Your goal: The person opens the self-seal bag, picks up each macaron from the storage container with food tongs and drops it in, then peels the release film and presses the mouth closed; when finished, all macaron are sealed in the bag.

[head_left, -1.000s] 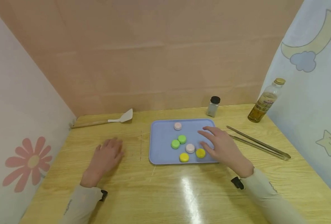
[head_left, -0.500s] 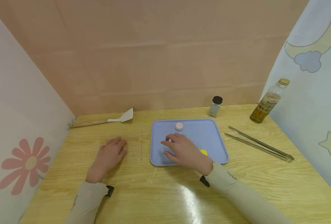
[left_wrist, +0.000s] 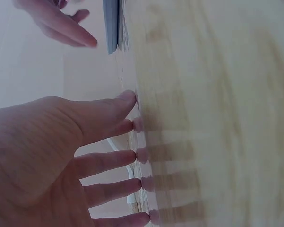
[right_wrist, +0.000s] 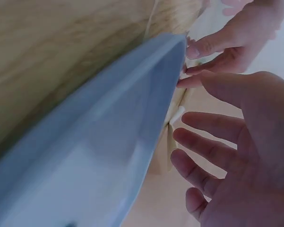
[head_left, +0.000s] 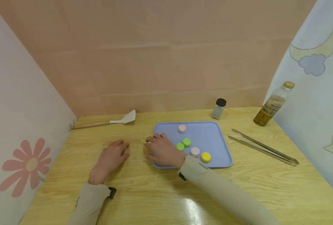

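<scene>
The right hand (head_left: pixel 164 150) was over the left end of the blue tray (head_left: pixel 207 137), with its fingertips poking out past the edge. Its grip was spread, with the fingers a bit bent and gaps between them. The left hand (head_left: pixel 110 160) was on the worktop (head_left: pixel 135 193), left of the tray. Its grip was spread too, and its fingertips touched the wood.

In the tray there were two green round pieces (head_left: pixel 186 142) close together, a pale round piece (head_left: pixel 195 152) and a yellow round piece (head_left: pixel 206 157) near the front, and a pink round piece (head_left: pixel 181 128) near the back. The right hand hid some of the tray.

A spatula (head_left: pixel 99 124) lay at the back left. A little jar (head_left: pixel 218 110) and a bottle (head_left: pixel 271 106) stood at the back right, behind some tongs (head_left: pixel 265 146).
</scene>
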Demonstrator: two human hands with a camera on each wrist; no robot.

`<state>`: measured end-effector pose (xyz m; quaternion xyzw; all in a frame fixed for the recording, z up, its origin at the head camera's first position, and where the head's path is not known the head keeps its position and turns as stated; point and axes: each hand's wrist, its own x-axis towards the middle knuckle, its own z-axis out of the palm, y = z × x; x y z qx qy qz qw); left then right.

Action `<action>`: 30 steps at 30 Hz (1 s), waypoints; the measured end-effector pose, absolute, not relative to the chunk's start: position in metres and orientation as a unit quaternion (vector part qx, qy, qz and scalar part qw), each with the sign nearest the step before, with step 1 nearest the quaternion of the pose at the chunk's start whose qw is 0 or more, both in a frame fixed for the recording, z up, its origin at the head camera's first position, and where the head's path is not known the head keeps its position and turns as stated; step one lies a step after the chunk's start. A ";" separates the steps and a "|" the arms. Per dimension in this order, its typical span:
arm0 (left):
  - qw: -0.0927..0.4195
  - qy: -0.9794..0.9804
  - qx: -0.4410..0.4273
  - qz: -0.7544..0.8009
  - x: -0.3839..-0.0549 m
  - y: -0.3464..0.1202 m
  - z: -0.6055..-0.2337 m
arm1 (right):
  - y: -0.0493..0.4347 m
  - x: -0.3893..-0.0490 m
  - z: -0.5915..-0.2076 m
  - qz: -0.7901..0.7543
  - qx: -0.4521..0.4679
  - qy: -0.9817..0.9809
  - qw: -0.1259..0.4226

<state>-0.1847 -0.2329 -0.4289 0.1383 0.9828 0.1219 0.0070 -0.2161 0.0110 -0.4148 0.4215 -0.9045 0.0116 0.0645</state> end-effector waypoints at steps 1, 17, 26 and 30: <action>0.002 0.983 0.141 0.121 -0.185 -0.233 -0.429 | 0.007 -0.218 -0.416 0.004 0.418 -0.906 0.063; -0.036 0.979 0.167 0.114 -0.189 -0.233 -0.432 | -0.019 -0.225 -0.420 -0.060 0.380 -0.922 0.027; -0.038 0.978 0.166 0.120 -0.190 -0.234 -0.431 | -0.019 -0.222 -0.418 -0.065 0.372 -0.925 0.027; -0.051 0.977 0.168 0.117 -0.191 -0.235 -0.433 | -0.019 -0.221 -0.418 -0.064 0.372 -0.926 0.028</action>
